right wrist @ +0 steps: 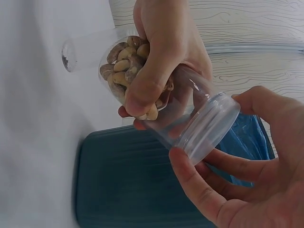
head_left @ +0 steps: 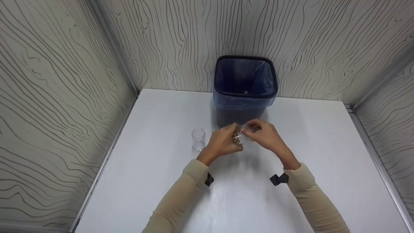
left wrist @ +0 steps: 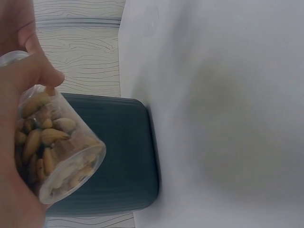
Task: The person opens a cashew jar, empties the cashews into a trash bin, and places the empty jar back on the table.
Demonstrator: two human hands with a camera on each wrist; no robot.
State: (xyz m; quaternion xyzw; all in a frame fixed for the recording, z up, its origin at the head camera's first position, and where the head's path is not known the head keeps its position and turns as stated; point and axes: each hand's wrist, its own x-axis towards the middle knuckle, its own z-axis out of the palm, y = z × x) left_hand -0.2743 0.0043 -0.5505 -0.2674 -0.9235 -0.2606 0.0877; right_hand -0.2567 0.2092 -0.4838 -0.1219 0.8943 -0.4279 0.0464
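Note:
My left hand (head_left: pixel 224 140) grips a clear plastic jar (left wrist: pixel 71 164) partly filled with brown nuts (right wrist: pixel 124 64). The jar is tilted above the table, its nuts gathered at the base end. Fingers and thumb of my right hand (head_left: pixel 266 136) pinch the rim of the clear lid (right wrist: pixel 213 128), which sits at the jar's mouth. To the left of my left hand, a second clear jar (head_left: pixel 198 139) stands upright on the table; no contents show in it.
Just beyond both hands a dark bin (head_left: pixel 239 115) with a blue liner (head_left: pixel 241 102) stands on the white table (head_left: pixel 165 129). Behind it rises a wood-grain panel (head_left: pixel 181 48), with side panels left and right.

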